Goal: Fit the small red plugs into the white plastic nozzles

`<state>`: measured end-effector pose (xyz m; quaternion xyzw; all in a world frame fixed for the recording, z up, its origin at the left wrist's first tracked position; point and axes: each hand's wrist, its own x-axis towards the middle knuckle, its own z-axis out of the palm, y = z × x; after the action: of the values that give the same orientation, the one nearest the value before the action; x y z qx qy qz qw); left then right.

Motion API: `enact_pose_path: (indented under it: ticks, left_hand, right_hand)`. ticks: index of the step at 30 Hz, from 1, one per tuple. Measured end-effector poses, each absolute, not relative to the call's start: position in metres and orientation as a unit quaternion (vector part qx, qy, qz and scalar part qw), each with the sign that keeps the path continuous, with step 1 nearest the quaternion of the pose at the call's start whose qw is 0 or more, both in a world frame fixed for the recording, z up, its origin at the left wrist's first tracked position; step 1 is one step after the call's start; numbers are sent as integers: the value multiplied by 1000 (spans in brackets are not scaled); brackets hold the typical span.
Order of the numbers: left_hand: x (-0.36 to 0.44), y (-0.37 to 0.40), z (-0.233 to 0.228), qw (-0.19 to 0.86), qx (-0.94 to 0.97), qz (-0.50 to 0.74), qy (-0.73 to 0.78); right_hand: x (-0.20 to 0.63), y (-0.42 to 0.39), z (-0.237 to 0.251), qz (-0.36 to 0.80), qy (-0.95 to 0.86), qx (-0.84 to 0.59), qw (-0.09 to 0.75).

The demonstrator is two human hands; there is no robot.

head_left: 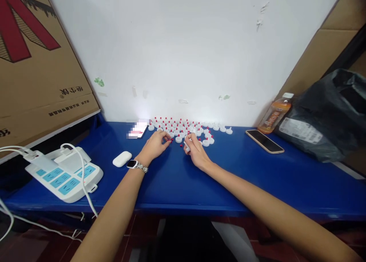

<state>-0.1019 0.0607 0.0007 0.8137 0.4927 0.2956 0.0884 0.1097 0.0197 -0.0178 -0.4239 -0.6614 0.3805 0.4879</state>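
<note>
white red-tipped caps [183, 130], blue table [228, 170]

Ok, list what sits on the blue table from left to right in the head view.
Power strip → white earbud case → left hand → right hand → phone lying face up → orange drink bottle → black plastic bag.

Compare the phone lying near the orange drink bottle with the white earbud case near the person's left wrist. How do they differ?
The phone is flat, rectangular and dark-screened; the earbud case is rounded, thicker and white. The phone lies at the table's right, the earbud case at its left. Both rest on the blue table, untouched.
</note>
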Motion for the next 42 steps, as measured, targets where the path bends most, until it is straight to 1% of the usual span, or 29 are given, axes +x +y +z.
enact_pose_path:
  ticks: [7, 9, 11, 13, 16, 18, 20, 22, 29, 33, 38, 42]
  left_hand:
    - [-85, 59, 9, 1, 829, 223, 513]
    - [-85, 60, 10, 3, 831, 230, 506]
    - [-84, 61, 9, 26, 826, 264, 497]
    - [-79, 59, 8, 88, 803, 333, 486]
    - [-62, 51, 4, 262, 731, 455, 436]
    - [-48, 45, 2, 361, 689, 500, 382]
    - [-37, 40, 1, 410, 675, 508, 345]
    - [-31, 38, 1, 432, 669, 504, 333]
    - [-34, 36, 2, 459, 652, 491, 351]
    - [-32, 33, 1, 445, 657, 487, 364]
    - [-28, 31, -2, 418, 647, 517, 374]
    - [-26, 30, -3, 427, 639, 524, 367]
  right_hand:
    - [112, 17, -18, 394, -658, -426, 481]
    - [111, 17, -18, 395, -657, -424, 482]
    - [112, 16, -17, 401, -646, -426, 491]
    - [113, 16, -16, 410, -628, -426, 506]
    - [114, 15, -13, 431, -595, -419, 533]
    - [115, 16, -12, 446, -571, -417, 549]
    - [115, 18, -13, 451, -559, -419, 555]
    - [116, 19, -15, 447, -560, -420, 557]
    - [117, 21, -17, 445, -564, -416, 557]
    - [117, 19, -15, 443, -565, -418, 556]
    - [116, 21, -18, 427, -563, -421, 568]
    - [116, 22, -19, 426, -560, -420, 573]
